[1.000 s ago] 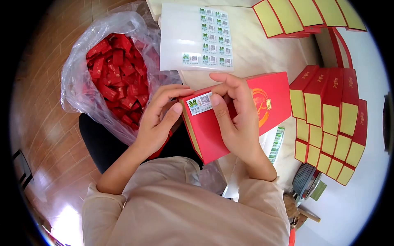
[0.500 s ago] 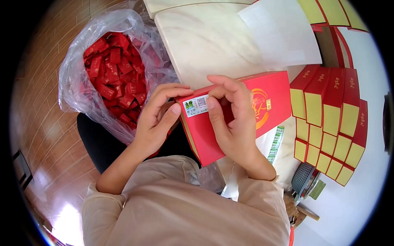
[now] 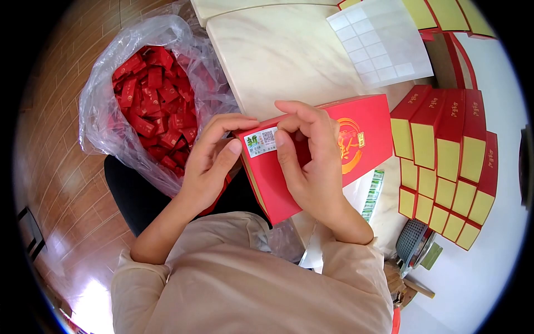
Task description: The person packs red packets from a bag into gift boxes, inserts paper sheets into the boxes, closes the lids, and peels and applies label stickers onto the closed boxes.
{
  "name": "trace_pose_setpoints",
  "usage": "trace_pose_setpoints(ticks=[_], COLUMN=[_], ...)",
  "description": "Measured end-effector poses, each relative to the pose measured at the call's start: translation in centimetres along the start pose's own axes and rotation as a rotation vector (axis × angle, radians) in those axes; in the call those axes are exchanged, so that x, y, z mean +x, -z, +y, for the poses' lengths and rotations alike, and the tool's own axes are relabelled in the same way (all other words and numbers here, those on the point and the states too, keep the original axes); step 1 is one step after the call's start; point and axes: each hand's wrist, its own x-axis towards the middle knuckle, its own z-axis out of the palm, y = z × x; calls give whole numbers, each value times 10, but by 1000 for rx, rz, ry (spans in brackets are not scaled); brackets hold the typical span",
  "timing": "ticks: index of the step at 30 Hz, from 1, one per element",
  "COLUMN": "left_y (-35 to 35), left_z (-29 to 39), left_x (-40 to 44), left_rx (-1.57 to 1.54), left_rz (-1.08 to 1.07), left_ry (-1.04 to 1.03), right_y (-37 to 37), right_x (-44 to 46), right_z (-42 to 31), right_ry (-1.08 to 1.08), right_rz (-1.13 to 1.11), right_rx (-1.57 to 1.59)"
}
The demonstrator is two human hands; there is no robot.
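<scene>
1 red box is being held slantwise in the centre of the frame, its left end reaching over the lap; whether its underside is being borne by the table cannot be told. At its upper left corner, 1 printed label is lying against the red face. The box is being judged stiff, smooth and fairly manageable (its weight is being left open, since the contents are hidden), with thin card walls that may be dented by hard squeezing. It is best being held by its long edges and end corners; the label, probably thin and easily creased, by its rim only.

At the box's left corner, the left hand is being kept with thumb and fingers apart; how firmly the corner is being gripped cannot be told. By the right hand, the label's right end is being covered with the thumb tip, the forefinger curling close by; a pinch cannot be confirmed.

Farther out, a pale sheet is lying at upper right, and red packets are being contained by a clear bag at upper left.
</scene>
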Motion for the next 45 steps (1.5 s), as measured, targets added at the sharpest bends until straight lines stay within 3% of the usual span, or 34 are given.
trace_pose_setpoints(ticks=[10, 16, 18, 20, 23, 27, 29, 31, 33, 35, 36, 40, 42, 43, 45], left_y=[-14, -16, -20, -27, -31, -31, -25, -22, -13, -9, -10, -15, -23, -25, -31], left_z=[4, 5, 8, 16, 21, 14, 8, 0, -6, -13, -14, -31, -32, -29, -21], left_x=[7, 8, 11, 16, 25, 28, 22, 18, 17, 15, 12, -6, -15, -21, -33], left_rx=[-38, -54, -47, 191, 238, 126, 222, 163, 112, 70, 258, 424, -26, -29, -185], left_rz=[5, 34, 66, 75, 88, 129, 92, 134, 99, 199, 237, 274, 315, 306, 212], left_ry=[83, 89, 104, 128, 172, 125, 138, 9, 51, 79, -46, -114, 128, 115, 364], right_y=[-5, -5, -1, 2, 1, 0, -2, 1, 3, 4, 4, 0, 1, 2, 7], right_x=[1, 3, 8, 9, 11, 12, 11, 10, 11, 13, 13, 11, 11, 10, 11], right_z=[-1, -4, 10, 13, 12, 11, 12, 10, 4, 0, 2, 13, 16, 15, 15], right_ry=[135, 174, 99, 106, 138, 138, 155, 102, 119, 144, 152, 171, 193, 155, 126], right_rz=[33, 27, 123, 125, 140, 152, 172, 136, 114, 86, 73, 113, 168, 156, 154], right_rx=[-146, -448, -515, -493, -467, -472, -482, -454, -469, -483, -480, -459, -458, -416, -382])
